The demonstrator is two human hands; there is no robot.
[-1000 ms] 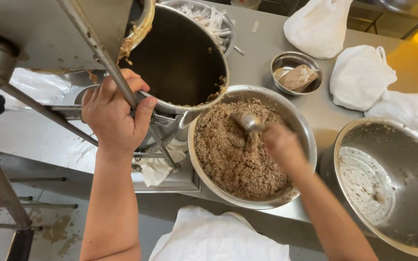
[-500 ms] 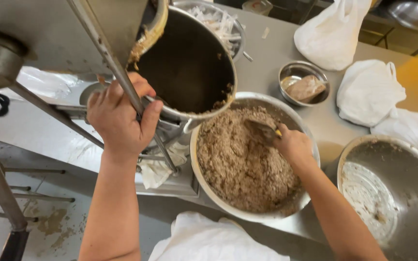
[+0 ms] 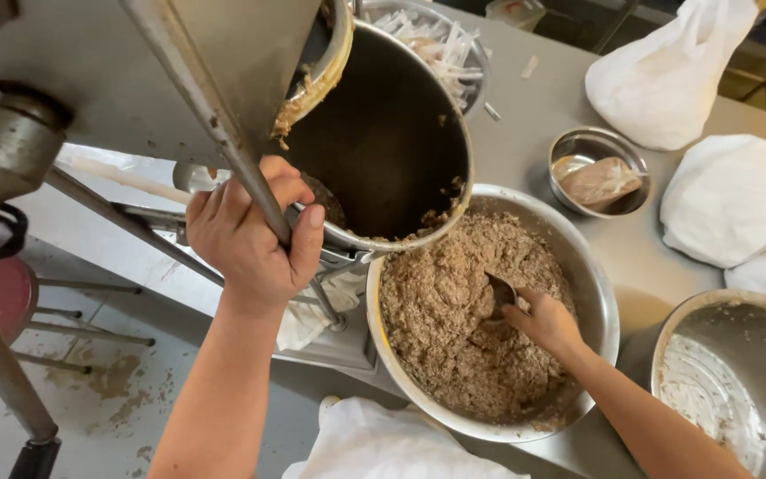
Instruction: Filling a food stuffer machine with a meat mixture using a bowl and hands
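Left hand: the left hand [image 3: 250, 239] is clenching around the slanted grey metal lever bar [image 3: 223, 133] of the machine, seemingly keeping the tall dark steel drum [image 3: 383, 142] tipped.
Drum: its mouth is hanging over the rim of the wide round steel bowl [image 3: 600, 302], so leftovers are falling inside.
Right hand: the right hand [image 3: 547, 324] is gripping a metal spoon [image 3: 500, 293], its scoop sinking in.
Brown ground mixture [image 3: 454, 328]: it is filling the bowl, lying directly under the right hand and well right of the left.
Nearby: white cloth bundles [image 3: 729, 195] are sitting on the steel counter [image 3: 534, 115].

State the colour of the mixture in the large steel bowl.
Greyish brown mixture, seen in the head view, the only one.
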